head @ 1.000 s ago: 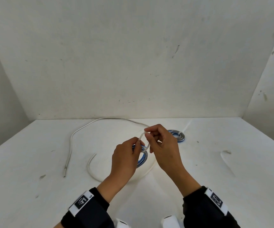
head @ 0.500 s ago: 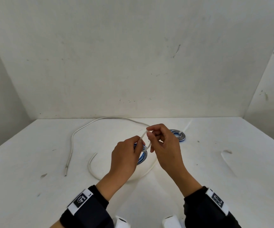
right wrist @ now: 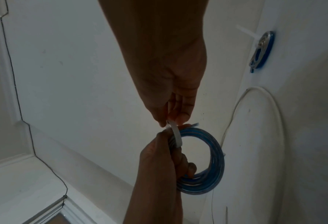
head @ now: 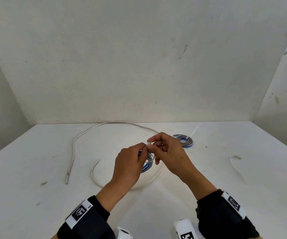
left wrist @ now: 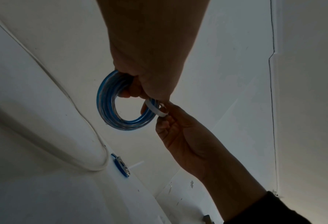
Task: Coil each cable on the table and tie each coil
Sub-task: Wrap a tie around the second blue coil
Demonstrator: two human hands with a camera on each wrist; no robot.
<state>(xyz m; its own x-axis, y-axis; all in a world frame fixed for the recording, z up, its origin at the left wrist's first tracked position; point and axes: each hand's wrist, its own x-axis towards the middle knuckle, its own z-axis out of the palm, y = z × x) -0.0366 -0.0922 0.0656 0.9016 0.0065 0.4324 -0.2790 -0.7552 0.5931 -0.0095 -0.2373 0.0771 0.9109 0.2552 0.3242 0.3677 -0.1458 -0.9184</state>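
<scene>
My left hand [head: 130, 163] grips a small coil of blue cable [head: 147, 167] above the middle of the table; the coil [left wrist: 111, 106] [right wrist: 207, 163] hangs from its curled fingers. A white zip tie [left wrist: 156, 108] [right wrist: 175, 134] loops around the coil's strands. My right hand [head: 166, 152] pinches the tie's end [head: 149, 144] just above the coil, thumb against fingertips. A second blue coil [head: 185, 140], with a white tie on it, lies on the table behind my right hand. A long loose white cable [head: 80, 138] curves across the table's left and middle.
White walls close in the table [head: 36, 187] at the back and both sides. A thin curved mark [head: 235, 163] shows on the right of the tabletop. Two white devices [head: 184, 228] sit at the front edge between my forearms.
My right hand has drawn the white tie down into a tighter loop around the blue coil. Both hands have stayed close together in the same spot.
</scene>
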